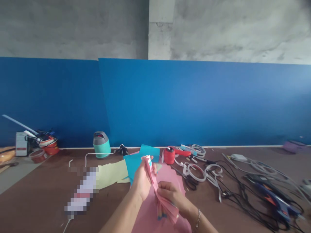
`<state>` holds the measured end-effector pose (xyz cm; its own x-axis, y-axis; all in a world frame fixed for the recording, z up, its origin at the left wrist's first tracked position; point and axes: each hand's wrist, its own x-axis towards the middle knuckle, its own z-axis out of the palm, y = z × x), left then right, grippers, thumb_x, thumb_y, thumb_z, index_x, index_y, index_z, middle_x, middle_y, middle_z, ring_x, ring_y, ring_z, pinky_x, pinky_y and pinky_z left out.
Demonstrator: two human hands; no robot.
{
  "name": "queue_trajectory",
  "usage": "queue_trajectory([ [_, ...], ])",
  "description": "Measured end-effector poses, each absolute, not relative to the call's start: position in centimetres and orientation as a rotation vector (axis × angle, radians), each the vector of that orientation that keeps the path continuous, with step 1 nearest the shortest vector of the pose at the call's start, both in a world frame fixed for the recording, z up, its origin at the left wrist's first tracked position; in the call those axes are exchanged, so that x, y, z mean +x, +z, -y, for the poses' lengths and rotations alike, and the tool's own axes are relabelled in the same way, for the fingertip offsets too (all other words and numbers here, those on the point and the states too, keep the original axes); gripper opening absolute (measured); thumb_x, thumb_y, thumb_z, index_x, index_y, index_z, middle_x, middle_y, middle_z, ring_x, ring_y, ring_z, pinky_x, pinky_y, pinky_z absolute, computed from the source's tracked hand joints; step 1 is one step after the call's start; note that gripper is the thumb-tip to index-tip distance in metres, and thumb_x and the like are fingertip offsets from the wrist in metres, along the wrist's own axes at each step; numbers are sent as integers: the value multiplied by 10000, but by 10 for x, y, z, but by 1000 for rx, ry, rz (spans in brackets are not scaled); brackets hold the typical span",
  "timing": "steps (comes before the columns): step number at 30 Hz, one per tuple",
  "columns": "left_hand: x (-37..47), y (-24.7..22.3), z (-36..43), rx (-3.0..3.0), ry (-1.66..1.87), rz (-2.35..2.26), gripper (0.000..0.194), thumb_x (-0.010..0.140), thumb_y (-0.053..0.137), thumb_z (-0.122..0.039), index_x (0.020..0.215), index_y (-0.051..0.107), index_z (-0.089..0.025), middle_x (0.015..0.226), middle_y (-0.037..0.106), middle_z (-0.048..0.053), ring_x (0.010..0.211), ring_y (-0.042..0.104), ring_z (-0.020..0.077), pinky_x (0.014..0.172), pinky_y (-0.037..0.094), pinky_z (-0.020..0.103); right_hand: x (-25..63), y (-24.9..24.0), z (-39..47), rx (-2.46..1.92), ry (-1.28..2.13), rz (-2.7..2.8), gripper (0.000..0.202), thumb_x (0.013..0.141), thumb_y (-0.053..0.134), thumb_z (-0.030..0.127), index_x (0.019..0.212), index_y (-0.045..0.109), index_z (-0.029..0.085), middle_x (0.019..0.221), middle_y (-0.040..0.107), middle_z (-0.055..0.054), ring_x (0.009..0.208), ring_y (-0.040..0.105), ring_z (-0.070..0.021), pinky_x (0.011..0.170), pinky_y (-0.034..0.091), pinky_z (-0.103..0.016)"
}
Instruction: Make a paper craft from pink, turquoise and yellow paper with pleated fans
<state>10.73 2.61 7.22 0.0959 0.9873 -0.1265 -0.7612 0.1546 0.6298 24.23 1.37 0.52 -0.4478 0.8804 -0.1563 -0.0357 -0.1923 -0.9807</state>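
Note:
Pleated pink paper [151,171] stretches between my two hands, narrow at its upper end and fanned out at its lower end. My left hand [143,178] is closed around the narrow upper end, where a bit of light blue shows. Lower down, my right hand [171,194] pinches the pleats between thumb and fingers. Beneath the fanned end, small brown-and-blue items [161,213] partly show; I cannot make out what they are. Flat pink sheets [142,220] lie on the table under my hands.
Blue sheets [148,150] and pale yellow sheets [113,173] lie beyond and left. A teal-grey device [102,145], a red device [169,156], black scissors [191,183], coiled white cables [197,173] and a blue glue gun [275,204] sit around. A blue partition [194,103] stands behind.

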Motion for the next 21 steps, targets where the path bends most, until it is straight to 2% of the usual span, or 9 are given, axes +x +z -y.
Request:
queue_trajectory([
  [3,108,73,-26,498,1366,-577,382,770,616,-539,847,547,-172,512,380,-82,462,385,82,511,337,220,242,7,-12,-1021,1748,1376,283,692,663,388,681,547,130,572,567,13,493,471,-75,474,290,-190],
  [9,110,75,-18,656,1414,-498,519,751,540,-666,903,569,-170,577,374,-70,446,291,56,467,260,209,242,18,-8,-943,1797,1389,335,693,676,434,693,555,122,664,671,-69,542,580,-129,522,384,-227],
  [12,110,72,-15,801,1449,-563,442,682,737,-482,960,577,-179,638,416,-61,499,336,53,507,287,200,242,17,-9,-866,1827,1394,328,723,655,439,729,557,126,679,676,-67,526,601,-144,504,403,-237],
  [14,111,68,-14,861,1461,-641,409,667,781,-356,979,584,-179,630,422,-64,516,349,57,525,295,199,243,15,-9,-844,1829,1400,313,742,644,428,756,559,127,687,678,-64,524,610,-146,499,410,-236],
  [18,112,66,-17,865,1462,-651,281,784,662,-409,900,593,-162,528,353,-83,464,285,58,495,260,205,244,12,-10,-881,1812,1402,297,750,643,406,776,559,122,706,676,-53,533,614,-133,510,418,-227],
  [21,111,67,-19,845,1441,-613,304,788,645,-444,852,594,-150,587,438,-57,457,298,44,482,254,203,244,14,-10,-855,1835,1420,315,758,631,428,785,548,126,711,669,-48,525,621,-139,502,422,-230],
])
